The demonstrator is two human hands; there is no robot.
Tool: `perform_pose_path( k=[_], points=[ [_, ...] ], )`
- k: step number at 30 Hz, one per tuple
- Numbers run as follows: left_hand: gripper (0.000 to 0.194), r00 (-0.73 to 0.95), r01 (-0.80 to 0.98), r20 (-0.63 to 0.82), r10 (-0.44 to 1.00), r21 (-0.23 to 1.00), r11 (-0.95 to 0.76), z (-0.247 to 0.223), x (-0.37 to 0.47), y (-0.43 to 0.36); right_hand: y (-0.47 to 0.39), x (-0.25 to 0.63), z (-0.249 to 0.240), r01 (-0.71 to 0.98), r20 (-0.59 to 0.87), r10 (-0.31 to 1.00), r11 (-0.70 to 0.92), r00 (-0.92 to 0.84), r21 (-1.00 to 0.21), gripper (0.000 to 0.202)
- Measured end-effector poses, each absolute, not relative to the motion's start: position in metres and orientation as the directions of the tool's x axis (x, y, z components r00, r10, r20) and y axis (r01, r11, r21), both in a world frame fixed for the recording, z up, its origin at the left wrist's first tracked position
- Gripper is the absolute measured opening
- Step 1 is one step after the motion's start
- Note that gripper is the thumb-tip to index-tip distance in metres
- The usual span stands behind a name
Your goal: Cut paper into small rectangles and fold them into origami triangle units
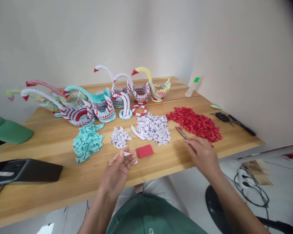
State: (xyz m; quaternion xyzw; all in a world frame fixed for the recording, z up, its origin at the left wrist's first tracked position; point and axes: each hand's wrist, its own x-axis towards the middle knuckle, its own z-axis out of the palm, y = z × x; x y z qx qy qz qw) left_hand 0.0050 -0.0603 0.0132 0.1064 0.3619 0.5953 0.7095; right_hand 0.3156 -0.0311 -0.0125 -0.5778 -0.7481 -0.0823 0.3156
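Observation:
My left hand (pixel 120 164) is at the table's front edge, its thumb and fingers pinching a small white folded paper piece (pixel 127 153). Another bit of white paper shows just below those fingers. Beside them lies a stack of red paper (pixel 145 151). My right hand (pixel 202 152) has its fingers around the near end of a slim silver metal tool (pixel 181 132); its exact kind is unclear. The tool's tip points at the table between a pile of white folded pieces (pixel 156 128) and a pile of red ones (pixel 197 122).
Several paper swans (pixel 104 109) stand along the back. A red-and-white paper ring (pixel 139 110), a small white pile (pixel 120 137) and a turquoise pile (pixel 87 143) lie before them. A black device (pixel 39 170) is at left, keys (pixel 223 117) at right.

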Motion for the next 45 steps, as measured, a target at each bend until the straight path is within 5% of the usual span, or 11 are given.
perform_pose_path(
  k=[4,8,12,15,21,45],
  points=[
    [0.009,0.010,-0.814,-0.407,0.913,0.527,0.244,0.011,0.001,-0.053,-0.027,0.358,-0.033,0.969,0.428,0.895,0.206,-0.129,-0.138,0.033],
    [0.005,0.007,-0.832,-0.414,0.910,0.502,0.235,0.010,0.000,-0.050,-0.027,0.361,-0.031,0.976,0.347,0.933,0.155,-0.092,-0.156,0.034],
    [0.004,0.020,-0.838,-0.425,0.905,0.487,0.247,0.010,0.001,-0.048,-0.045,0.331,-0.003,0.908,0.297,0.954,0.167,-0.050,-0.383,0.035],
    [0.004,0.043,-0.835,-0.421,0.906,0.482,0.264,0.011,0.003,-0.048,-0.065,0.291,0.021,0.743,0.197,0.951,0.310,-0.239,-0.594,0.036],
    [0.010,0.101,-0.813,-0.404,0.909,0.493,0.310,0.011,0.006,-0.054,-0.075,0.235,0.040,0.454,0.236,0.838,0.478,-0.492,-0.752,0.040],
    [0.021,0.122,-0.779,-0.332,0.936,0.552,0.297,0.009,0.000,-0.057,-0.069,0.234,0.033,0.461,0.205,0.820,0.485,-0.534,-0.743,0.042]
  ],
)
